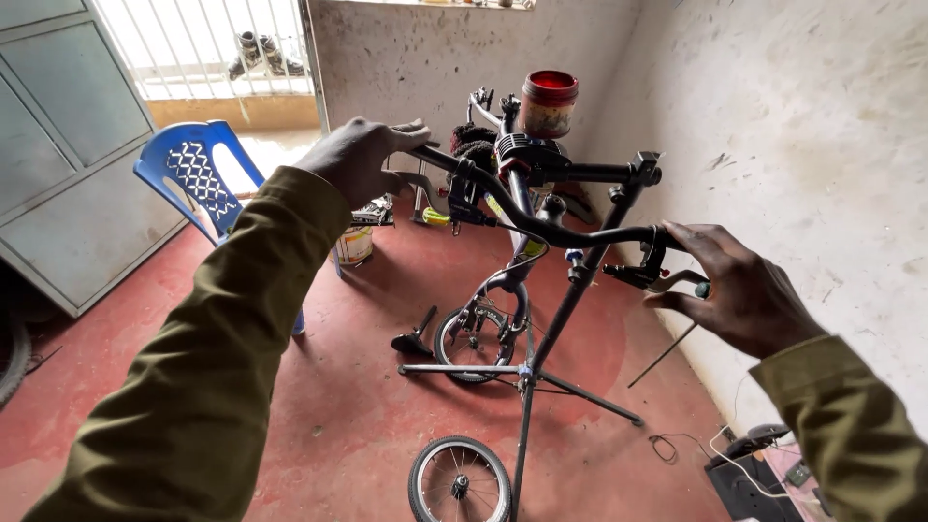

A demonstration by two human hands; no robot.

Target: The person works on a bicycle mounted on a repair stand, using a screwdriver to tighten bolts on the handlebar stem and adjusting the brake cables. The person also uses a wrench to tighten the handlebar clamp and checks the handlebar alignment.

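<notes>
Handlebar (541, 217) of a small bicycle clamped in a work stand (570, 290), seen at mid-frame, high above the red floor (329, 406). The bar's left end is covered by the left hand (362, 155), fingers curled over the grip and pressed around it. The right hand (739, 290) is set at the right end, fingers spread and bent about the brake lever (657, 278); whether the bar itself is fully closed upon cannot be told from this angle. The bar is judged stiff metal tube, light for its length, but free to swing on the steering axis, so hold is best taken at both ends together, on the grips, clear of levers and cables. Slip seems unlikely on the grips, likelier on bare tube. A red-lidded jar (548, 104) is seen at the far end of the frame and is judged easily toppled if the bike is jolted. One wheel (474, 340) is seen low in the bike, another loose wheel (459, 480) near the foot of the stand. A blue plastic chair (198, 174) is noted at far left, a paint tin (354, 246) beside it, and a grey cabinet (68, 155) along the left wall.
</notes>
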